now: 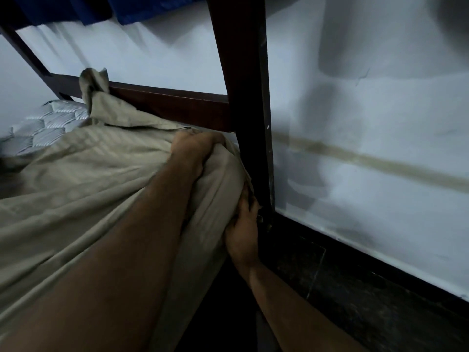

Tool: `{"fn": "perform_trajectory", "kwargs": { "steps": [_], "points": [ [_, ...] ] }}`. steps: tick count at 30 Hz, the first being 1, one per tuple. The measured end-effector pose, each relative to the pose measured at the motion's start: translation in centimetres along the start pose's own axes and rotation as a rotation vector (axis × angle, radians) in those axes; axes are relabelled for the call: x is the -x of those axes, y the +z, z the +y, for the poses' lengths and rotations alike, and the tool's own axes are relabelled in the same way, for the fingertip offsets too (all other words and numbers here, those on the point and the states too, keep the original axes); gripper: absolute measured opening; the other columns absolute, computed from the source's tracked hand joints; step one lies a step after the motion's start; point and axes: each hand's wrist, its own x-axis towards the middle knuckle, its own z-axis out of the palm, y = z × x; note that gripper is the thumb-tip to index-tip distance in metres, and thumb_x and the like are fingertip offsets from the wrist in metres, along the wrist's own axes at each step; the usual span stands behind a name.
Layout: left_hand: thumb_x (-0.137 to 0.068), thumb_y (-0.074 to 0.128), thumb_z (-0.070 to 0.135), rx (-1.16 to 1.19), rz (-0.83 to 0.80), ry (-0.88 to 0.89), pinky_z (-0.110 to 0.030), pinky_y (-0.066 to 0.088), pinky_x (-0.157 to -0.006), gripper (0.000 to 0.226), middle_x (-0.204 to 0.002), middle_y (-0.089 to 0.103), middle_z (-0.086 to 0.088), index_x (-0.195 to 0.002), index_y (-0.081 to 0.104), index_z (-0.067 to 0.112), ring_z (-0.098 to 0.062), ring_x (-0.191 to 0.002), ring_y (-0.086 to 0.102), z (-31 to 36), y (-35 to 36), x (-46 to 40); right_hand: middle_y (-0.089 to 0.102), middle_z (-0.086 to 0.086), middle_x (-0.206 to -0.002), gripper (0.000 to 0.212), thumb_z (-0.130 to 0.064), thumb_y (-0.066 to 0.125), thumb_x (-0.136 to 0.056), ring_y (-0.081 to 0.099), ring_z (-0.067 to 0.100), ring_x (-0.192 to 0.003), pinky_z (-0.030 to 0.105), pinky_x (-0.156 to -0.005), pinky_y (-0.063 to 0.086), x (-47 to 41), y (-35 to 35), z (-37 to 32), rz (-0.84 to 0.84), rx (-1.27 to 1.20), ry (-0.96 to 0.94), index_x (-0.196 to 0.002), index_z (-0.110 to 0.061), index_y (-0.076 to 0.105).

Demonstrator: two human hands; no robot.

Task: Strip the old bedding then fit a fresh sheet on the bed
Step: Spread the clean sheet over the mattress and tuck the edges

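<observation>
A beige striped sheet (83,179) lies rumpled over the lower bunk's mattress (48,123), whose grey quilted top shows bare at the far left. At the near right corner of the bed, my left hand (195,151) grips a bunch of the sheet on top. My right hand (242,232) holds the sheet's hanging side just below, fingers curled into the cloth beside the dark wooden bedpost (251,110). One end of the sheet is draped over the wooden end rail (172,105).
The bed stands against a white wall (368,123) with a dark skirting (380,270) and a dark tiled floor (355,313) on the right. Blue fabric (127,8) hangs from the upper bunk overhead.
</observation>
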Motion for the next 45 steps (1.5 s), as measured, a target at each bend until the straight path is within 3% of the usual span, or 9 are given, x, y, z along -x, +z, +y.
{"fn": "perform_trajectory", "kwargs": {
  "steps": [6,11,16,20,25,29,32,37,45],
  "points": [
    [-0.073,0.067,0.057,-0.439,0.052,0.374,-0.032,0.053,-0.067,0.038,-0.065,0.067,0.004,-0.079,0.075,0.020,-0.017,-0.073,0.067,-1.5,0.4,0.2,0.029,0.007,-0.153,0.072,-0.032,0.055,-0.092,0.051,0.036,-0.127,0.046,-0.106,0.046,-1.3,0.3,0.9,0.004,0.079,0.027,-0.157,-0.032,0.025],
    [-0.074,0.048,0.070,-0.605,-0.043,0.484,-0.046,0.053,-0.093,0.059,-0.100,0.074,-0.008,-0.103,0.073,0.025,-0.032,-0.105,0.067,-2.1,0.6,0.1,0.036,0.013,-0.148,0.067,-0.036,0.056,-0.091,0.061,0.041,-0.108,0.046,-0.088,0.053,-2.7,-1.0,1.1,-0.052,0.243,0.028,-0.153,-0.024,0.035],
    [-0.096,0.040,0.061,-0.899,-0.063,0.520,-0.047,0.023,-0.113,0.061,-0.146,0.053,-0.017,-0.126,0.067,0.014,-0.033,-0.138,0.044,-1.9,1.0,1.1,0.035,0.014,-0.152,0.055,-0.030,0.046,-0.099,0.061,0.036,-0.115,0.042,-0.096,0.049,-3.8,-0.6,0.8,-0.137,0.537,0.072,-0.151,-0.017,0.035],
    [-0.102,0.039,0.051,-0.795,-0.068,0.419,-0.044,0.025,-0.113,0.057,-0.136,0.059,-0.023,-0.124,0.063,0.005,-0.039,-0.131,0.050,-1.1,0.7,1.4,0.039,0.016,-0.140,0.058,-0.032,0.051,-0.092,0.063,0.043,-0.101,0.046,-0.084,0.053,-1.9,-1.8,-1.1,-0.067,0.410,0.088,-0.146,-0.014,0.040],
    [-0.099,0.045,0.042,-0.712,-0.053,0.393,-0.043,0.033,-0.108,0.049,-0.130,0.061,-0.025,-0.119,0.066,0.003,-0.041,-0.126,0.052,-0.7,0.6,0.9,0.019,0.023,-0.159,0.081,-0.030,0.053,-0.095,0.051,0.038,-0.128,0.034,-0.102,0.043,2.2,-0.4,-1.3,-0.147,0.413,0.132,-0.156,0.003,0.012],
    [-0.098,0.048,0.032,-0.558,-0.090,0.284,-0.046,0.038,-0.109,0.047,-0.135,0.059,-0.026,-0.127,0.062,-0.002,-0.043,-0.127,0.052,-0.1,0.3,0.0,0.054,0.015,-0.139,0.067,-0.030,0.053,-0.084,0.056,0.035,-0.124,0.043,-0.104,0.046,1.1,-0.6,0.3,-0.087,0.142,0.169,-0.143,-0.009,0.030],
    [-0.099,0.047,0.027,-0.451,-0.099,0.247,-0.045,0.039,-0.108,0.045,-0.136,0.057,-0.026,-0.129,0.059,-0.005,-0.041,-0.127,0.051,0.2,0.4,-0.5,0.057,0.019,-0.123,0.058,-0.019,0.050,-0.073,0.056,0.039,-0.112,0.045,-0.095,0.049,-0.3,-1.8,0.6,-0.133,0.178,0.246,-0.128,-0.008,0.035],
    [-0.094,0.052,0.032,-0.439,-0.065,0.231,-0.046,0.043,-0.107,0.046,-0.130,0.061,-0.023,-0.123,0.064,0.000,-0.041,-0.121,0.055,-0.7,0.8,-0.8,0.050,0.022,-0.131,0.077,-0.030,0.042,-0.068,0.046,0.040,-0.112,0.044,-0.094,0.043,-0.2,-1.6,1.4,-0.142,0.236,0.214,-0.138,0.001,0.032],
    [-0.075,0.062,0.065,-0.406,-0.065,0.280,-0.045,0.054,-0.094,0.058,-0.096,0.076,-0.011,-0.094,0.077,0.012,-0.031,-0.101,0.069,-1.1,0.1,0.0,0.065,0.019,-0.118,0.042,-0.006,0.056,-0.089,0.063,0.039,-0.109,0.044,-0.088,0.050,-2.3,-4.2,2.3,-0.224,0.164,0.207,-0.129,-0.003,0.044]
  ]
}}
